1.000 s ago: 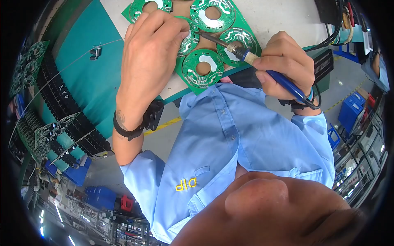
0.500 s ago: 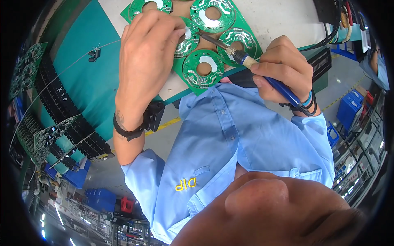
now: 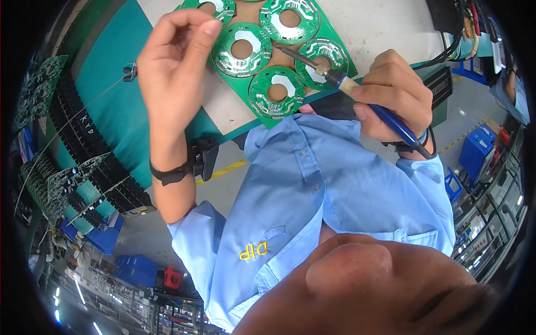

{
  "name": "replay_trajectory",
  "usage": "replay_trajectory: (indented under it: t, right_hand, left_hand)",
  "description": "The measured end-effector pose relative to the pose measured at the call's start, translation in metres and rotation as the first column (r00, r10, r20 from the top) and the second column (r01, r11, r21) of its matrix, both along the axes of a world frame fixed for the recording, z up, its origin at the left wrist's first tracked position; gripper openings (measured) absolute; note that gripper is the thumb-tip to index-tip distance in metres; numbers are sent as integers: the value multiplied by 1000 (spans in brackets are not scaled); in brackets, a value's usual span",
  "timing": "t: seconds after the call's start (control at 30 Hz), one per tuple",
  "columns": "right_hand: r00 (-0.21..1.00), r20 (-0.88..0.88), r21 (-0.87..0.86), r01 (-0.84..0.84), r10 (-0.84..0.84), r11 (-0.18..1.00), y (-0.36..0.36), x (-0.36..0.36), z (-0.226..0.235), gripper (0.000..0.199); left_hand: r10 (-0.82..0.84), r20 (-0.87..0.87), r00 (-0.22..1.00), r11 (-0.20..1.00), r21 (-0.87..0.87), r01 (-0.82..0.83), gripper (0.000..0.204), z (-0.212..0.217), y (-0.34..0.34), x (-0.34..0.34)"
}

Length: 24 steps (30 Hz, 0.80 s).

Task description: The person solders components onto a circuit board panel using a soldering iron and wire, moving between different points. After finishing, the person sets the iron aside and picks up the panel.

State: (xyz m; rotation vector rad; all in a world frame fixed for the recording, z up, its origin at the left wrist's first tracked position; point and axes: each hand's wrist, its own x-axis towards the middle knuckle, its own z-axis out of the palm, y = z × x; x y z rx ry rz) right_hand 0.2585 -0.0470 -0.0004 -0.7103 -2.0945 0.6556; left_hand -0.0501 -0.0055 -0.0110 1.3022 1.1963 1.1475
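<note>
My right hand (image 3: 393, 95) grips a soldering iron (image 3: 385, 114) with a blue handle. Its metal tip points left and hovers by the inner edges of the round green circuit boards, between the middle left board (image 3: 242, 50) and the right one (image 3: 322, 62). My left hand (image 3: 173, 67) is raised at the left edge of the board panel, thumb and forefinger pinched together. A thin solder wire (image 3: 100, 94) runs from the left toward this hand and passes behind it; its end at the fingertips is hard to make out.
The green board panel (image 3: 258, 116) lies on a pale sheet (image 3: 379, 25) over a teal mat (image 3: 106, 56). A small dark part (image 3: 129, 72) sits on the mat. Black racks (image 3: 84, 120) with green boards stand at the left, and dark cables (image 3: 455, 44) hang at the far right.
My left hand has moved left, off the middle left board, which now shows whole. The soldering iron and my right hand have shifted slightly right.
</note>
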Motion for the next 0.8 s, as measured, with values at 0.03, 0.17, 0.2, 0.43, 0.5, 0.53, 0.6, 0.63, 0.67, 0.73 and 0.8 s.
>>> replay_trajectory:
  t: [0.03,0.17,0.2,0.43,0.5,0.53,0.6,0.63,0.67,0.73,0.8]
  right_hand:
    - [1000,-11,2,11,-11,1000,0,2,1,20]
    - [996,-81,12,46,-45,999,2,10,6,18]
    - [995,-88,14,41,-40,999,3,14,4,18]
    - [773,-63,228,627,-631,745,23,67,-32,22]
    - [768,-6,152,633,-640,759,20,64,-25,23]
    - [766,62,69,636,-640,769,19,61,-22,25]
    - [762,132,-15,641,-634,767,17,57,-20,26]
    - [806,25,-24,592,-592,806,16,56,-20,25]
    - [837,-82,-28,540,-540,841,15,54,-21,25]
    - [858,-189,-26,483,-478,875,16,49,-19,24]
    - [953,-173,-119,229,-247,966,20,40,-9,25]
  left_hand:
    - [1,-2,1000,1000,2,-1,12,-1,2,-3]
    - [93,137,986,993,53,-101,16,-7,13,-23]
    - [26,292,956,1000,6,-29,17,-8,14,-31]
    - [-89,609,788,971,-123,205,14,5,15,-38]
    - [-79,-83,993,985,150,90,9,14,11,-25]
    - [29,-422,906,951,292,106,7,17,11,-19]
    - [11,-511,859,939,301,167,8,24,16,-9]
    - [6,-600,800,925,308,224,10,29,18,-5]
    - [5,-682,731,909,308,281,12,32,18,-2]
    - [-4,-697,717,930,261,259,13,28,20,1]
    - [-40,-717,696,961,163,223,15,21,24,2]
